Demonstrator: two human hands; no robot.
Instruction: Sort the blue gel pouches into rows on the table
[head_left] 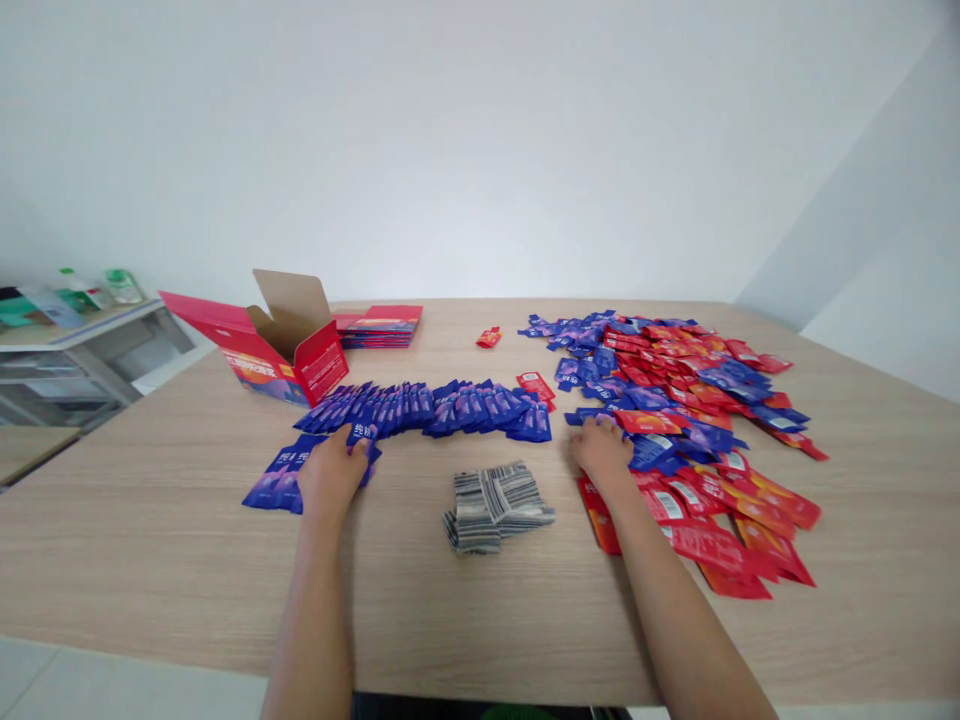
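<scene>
on the wooden worktop (187,560), the left hand (332,476) lies flat with fingers together on the near end of a row of blue sachets (420,410) — it presses them, not clamped. the right hand (602,448) rests with spread fingers on the edge of a mixed pile of red and blue sachets (690,400). between the hands lies a striped folded cloth (495,505). an open red box (281,350) stands behind the row.
</scene>
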